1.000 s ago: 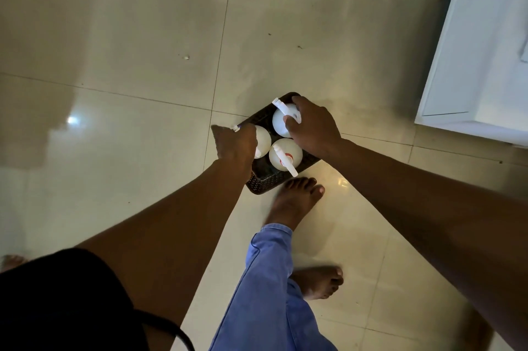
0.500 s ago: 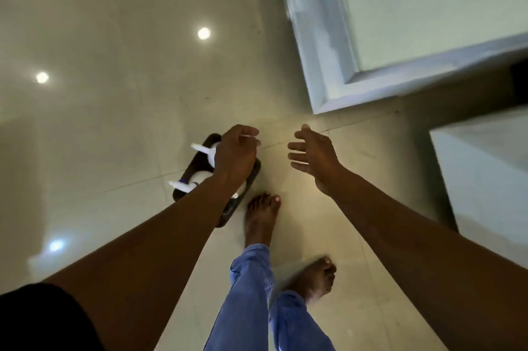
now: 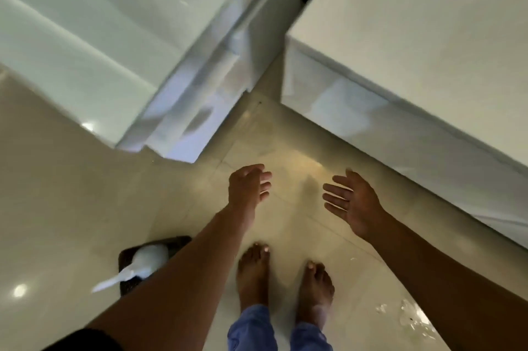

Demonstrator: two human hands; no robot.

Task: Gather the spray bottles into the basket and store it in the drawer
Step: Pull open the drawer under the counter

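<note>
My left hand (image 3: 248,184) has let go the basket (image 3: 127,258); both hands, right hand (image 3: 350,202) too, are open and empty. Next I must open the drawer, I think.

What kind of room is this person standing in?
Probably a room in a home, perhaps a bedroom. Shiny floor tiles, glossy white cabinets and the person's bare feet suggest it. A basket sits on the floor.

Both forearms bare, no sleeves reaching the wrists. Black sleeve (image 3: 85,340) on the left upper arm. Blue denim trouser legs (image 3: 251,328); feet (image 3: 253,276) bare.
</note>
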